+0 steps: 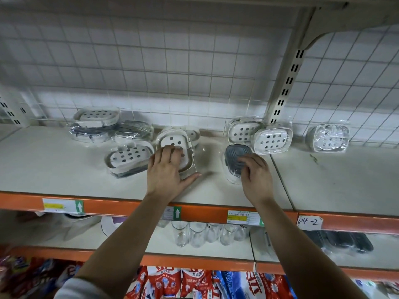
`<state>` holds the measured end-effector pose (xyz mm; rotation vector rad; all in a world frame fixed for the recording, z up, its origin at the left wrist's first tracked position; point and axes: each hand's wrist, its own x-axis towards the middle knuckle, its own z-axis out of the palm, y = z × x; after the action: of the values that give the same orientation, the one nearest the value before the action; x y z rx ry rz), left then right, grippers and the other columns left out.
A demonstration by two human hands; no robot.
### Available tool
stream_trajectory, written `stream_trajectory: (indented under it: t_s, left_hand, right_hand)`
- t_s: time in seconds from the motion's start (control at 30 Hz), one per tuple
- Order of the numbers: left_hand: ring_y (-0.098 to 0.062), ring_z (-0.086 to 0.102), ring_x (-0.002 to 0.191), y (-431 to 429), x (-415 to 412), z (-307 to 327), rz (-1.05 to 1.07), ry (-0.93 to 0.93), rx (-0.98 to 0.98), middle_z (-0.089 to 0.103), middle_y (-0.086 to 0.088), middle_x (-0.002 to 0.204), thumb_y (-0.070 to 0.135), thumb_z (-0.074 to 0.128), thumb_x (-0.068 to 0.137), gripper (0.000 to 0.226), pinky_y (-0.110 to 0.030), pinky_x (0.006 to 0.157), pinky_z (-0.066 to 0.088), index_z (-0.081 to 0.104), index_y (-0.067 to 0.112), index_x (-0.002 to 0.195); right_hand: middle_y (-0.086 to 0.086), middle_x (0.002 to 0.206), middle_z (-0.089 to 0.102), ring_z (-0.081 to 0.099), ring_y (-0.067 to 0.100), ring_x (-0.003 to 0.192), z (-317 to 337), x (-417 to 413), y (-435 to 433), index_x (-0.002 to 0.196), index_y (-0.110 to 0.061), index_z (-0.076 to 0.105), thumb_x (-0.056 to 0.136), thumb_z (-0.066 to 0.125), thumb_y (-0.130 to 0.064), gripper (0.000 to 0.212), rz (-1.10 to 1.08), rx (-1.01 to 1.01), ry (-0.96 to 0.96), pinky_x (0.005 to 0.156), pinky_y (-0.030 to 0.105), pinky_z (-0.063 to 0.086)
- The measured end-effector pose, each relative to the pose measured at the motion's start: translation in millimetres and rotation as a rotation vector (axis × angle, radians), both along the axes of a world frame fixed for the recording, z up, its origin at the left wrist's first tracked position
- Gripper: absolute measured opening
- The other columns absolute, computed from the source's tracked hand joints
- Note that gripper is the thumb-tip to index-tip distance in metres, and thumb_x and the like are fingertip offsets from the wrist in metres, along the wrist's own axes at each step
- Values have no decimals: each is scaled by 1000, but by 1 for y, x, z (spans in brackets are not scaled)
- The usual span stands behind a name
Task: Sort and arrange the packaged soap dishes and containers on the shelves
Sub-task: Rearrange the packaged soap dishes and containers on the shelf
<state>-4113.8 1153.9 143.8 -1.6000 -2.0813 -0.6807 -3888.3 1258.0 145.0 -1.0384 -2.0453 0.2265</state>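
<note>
Several packaged soap dishes lie on the upper shelf [64,169]. My left hand [166,171] grips a white perforated soap dish [172,143] in clear wrap, fingers over its top and thumb spread along its near edge. My right hand [254,173] holds a grey ribbed soap dish [235,153] on a clear base, fingers curled over its right side. Another white dish [127,157] lies left of my left hand. Two white dishes [273,139] lean against the back grid on the right. A stack of dishes [96,124] sits at the back left.
A lone wrapped dish [330,135] stands further right against the wire grid. A slotted upright [285,83] rises behind the right dishes. Orange shelf edges carry price tags [244,216]. Clear glasses [194,234] stand on the shelf below; red and blue bags [194,281] fill the lowest one.
</note>
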Motion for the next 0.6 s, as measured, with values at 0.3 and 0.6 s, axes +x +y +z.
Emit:
stream_trajectory:
  t_s: [0.3,0.6]
  left_hand:
    - [-39,57,100,0,0,5,55,-37,-31,60,-17,110,45,65,87,44,-51,82,50,62,6,109]
    - [-36,59,93,-7,4,9,-151,-155,32,55,-18,119,6,54,93,51,-45,64,58,48,23,141]
  right_hand:
    - [9,123,60,48,28,120,4,-2,-4,113,-8,66,84,71,-32,38,-35,-87,-128,99,42,44]
    - [9,120,60,49,29,118,4,-4,-3,112,-8,65,83,71,-29,36,-46,-95,-135,100,39,41]
